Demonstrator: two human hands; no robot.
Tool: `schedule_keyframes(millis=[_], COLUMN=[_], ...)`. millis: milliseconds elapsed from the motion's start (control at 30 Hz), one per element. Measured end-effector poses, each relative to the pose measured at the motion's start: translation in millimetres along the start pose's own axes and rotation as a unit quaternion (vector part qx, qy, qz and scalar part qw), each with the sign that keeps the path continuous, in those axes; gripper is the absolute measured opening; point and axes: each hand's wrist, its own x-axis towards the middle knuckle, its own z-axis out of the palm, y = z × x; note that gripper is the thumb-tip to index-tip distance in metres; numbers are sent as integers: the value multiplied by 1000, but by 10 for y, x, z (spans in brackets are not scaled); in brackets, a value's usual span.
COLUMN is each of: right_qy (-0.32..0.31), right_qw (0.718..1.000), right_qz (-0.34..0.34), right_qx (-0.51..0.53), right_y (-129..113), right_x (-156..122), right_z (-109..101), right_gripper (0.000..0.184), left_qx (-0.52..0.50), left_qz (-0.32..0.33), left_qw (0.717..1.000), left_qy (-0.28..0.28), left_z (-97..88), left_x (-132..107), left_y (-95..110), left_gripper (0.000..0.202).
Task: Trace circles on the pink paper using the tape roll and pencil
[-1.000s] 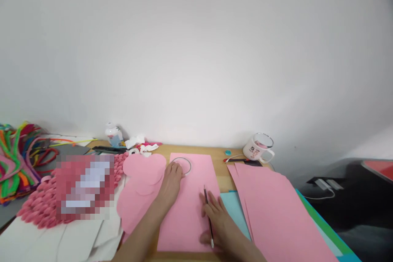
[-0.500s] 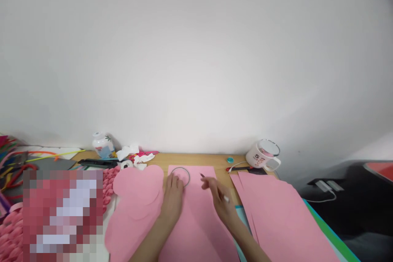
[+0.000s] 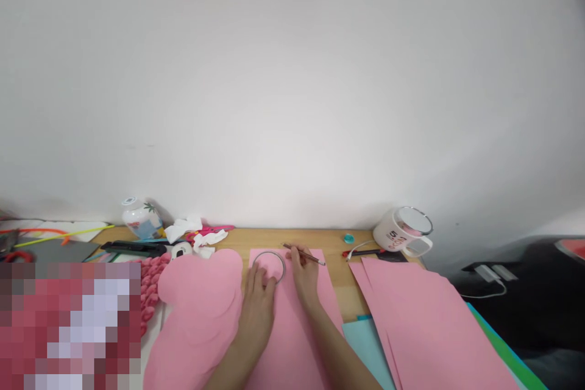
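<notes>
A pink paper sheet (image 3: 292,317) lies before me with a thin grey ring (image 3: 284,267) on its far part. My left hand (image 3: 258,301) rests over the ring's near left side, fingers stretched and slightly apart, fingertips pressing on the ring and paper. In my right hand (image 3: 305,274) is a dark pencil (image 3: 313,256), gripped between thumb and fingers. Its tip points left, just above and right of the ring. Left of the sheet, cut pink paper shapes (image 3: 201,286) with rounded outlines lie stacked.
More pink sheets (image 3: 425,317) lie at the right over light blue paper (image 3: 365,344). Behind them stands a white mug (image 3: 395,231). Along the left back are a white jar (image 3: 141,219), crumpled tissue (image 3: 183,230) and a black cutter (image 3: 132,249). A small teal cap (image 3: 348,238) lies near the wall.
My right hand has moved left and forward, bringing the pencil close to the ring and turning it. My left hand stays on the ring. The view has shifted slightly.
</notes>
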Motion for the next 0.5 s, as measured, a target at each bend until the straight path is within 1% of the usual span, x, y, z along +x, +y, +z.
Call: schedule_keyframes(millis=[133, 200, 300, 400, 500], right_qy=[-42, -59, -62, -54, -50], right_qw=[999, 997, 997, 997, 998], right_qz=[18, 20, 19, 19, 21], right_qx=[28, 35, 47, 50, 44], right_y=[72, 91, 88, 62, 29], right_x=[7, -2, -18, -26, -29], right_z=[-8, 0, 11, 12, 9], right_gripper=[30, 29, 28, 27, 26], left_qx=[-23, -29, -39, -49, -58], left_qz=[8, 14, 9, -11, -14], left_qw=[1000, 999, 999, 998, 997], left_qy=[16, 15, -4, -32, -53], left_z=[26, 43, 74, 100, 96], left_x=[-12, -28, -60, -78, -79], left_y=[-27, -46, -63, -73, -91], left_gripper=[43, 47, 52, 55, 57])
